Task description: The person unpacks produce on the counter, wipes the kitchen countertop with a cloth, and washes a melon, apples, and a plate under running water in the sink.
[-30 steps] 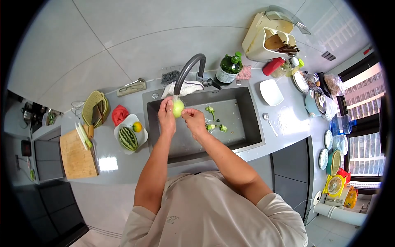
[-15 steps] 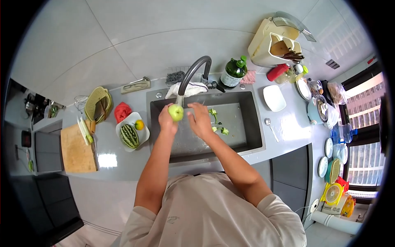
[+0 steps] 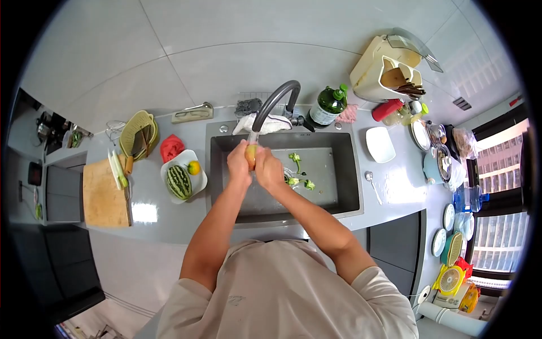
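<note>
Yellow-orange fruit (image 3: 252, 157) sits between our left hand (image 3: 239, 165) and right hand (image 3: 270, 168), fingers curled around it; we log it beneath the faucet (image 3: 275, 97), over the sink's (image 3: 333, 164) far left.

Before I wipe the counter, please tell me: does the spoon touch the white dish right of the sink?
Apart. The head view plainly shows a strip of counter between the spoon and the white dish.

Yellowish apple (image 3: 252, 156), mostly hidden, just under faucet spout (image 3: 259, 120)
</note>
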The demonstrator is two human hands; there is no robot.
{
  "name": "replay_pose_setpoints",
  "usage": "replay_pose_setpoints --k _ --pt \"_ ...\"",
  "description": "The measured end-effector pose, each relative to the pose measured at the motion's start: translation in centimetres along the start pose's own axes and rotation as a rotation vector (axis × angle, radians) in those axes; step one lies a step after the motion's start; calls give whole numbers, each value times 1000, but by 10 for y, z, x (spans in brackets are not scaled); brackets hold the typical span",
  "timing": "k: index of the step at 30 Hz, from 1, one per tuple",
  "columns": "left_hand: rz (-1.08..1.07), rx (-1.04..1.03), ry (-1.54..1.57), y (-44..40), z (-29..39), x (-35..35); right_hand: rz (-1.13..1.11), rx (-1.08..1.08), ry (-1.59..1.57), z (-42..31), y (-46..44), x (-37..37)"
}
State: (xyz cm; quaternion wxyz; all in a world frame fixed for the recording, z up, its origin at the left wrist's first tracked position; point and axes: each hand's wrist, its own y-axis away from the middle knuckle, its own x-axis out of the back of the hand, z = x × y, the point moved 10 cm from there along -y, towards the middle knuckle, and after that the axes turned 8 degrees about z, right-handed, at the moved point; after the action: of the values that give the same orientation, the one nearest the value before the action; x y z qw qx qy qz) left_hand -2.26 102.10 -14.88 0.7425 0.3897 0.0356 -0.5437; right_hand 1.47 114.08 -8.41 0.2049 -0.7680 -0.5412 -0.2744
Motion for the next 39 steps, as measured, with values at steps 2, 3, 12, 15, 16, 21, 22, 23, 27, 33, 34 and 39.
replay_pose_setpoints --k 2,3,12,15,16,21,22,23,27,33,34,39 --pt "-23 128 31 -10 -13 4 41 115 14 -5 4 8" --pt "-53 255 57 -11 -26 4 88 229 25 -13 6 14" --pt "-212 -320 -349 30 29 -21 -323 -420 -346 41 -4 -37" --pt "-80 -135 -90 1 8 -1 -43 -61 -77 -4 4 3" --pt "-74 -87 -23 3 8 -2 -35 -16 -57 -11 8 8" --pt "-206 -405 -236 32 38 -14 28 -27 -60 14 -25 1" --pt "-247 -351 -308 26 32 -8 -147 -273 -197 34 -23 -20" --pt "-291 -296 -378 21 22 -6 -320 -518 -333 50 -10 -40" --pt "-140 -225 -246 2 19 4 -166 -170 -181 26 1 -28" --pt "-175 -298 -220 14 13 -1 -5 -35 137 18 -11 -5" --pt "-173 -380 -329 15 19 -2 -99 -163 49 30 -19 -13" --pt "-149 -180 -133 -19 12 -8 -18 -152 69 10 -26 -7"
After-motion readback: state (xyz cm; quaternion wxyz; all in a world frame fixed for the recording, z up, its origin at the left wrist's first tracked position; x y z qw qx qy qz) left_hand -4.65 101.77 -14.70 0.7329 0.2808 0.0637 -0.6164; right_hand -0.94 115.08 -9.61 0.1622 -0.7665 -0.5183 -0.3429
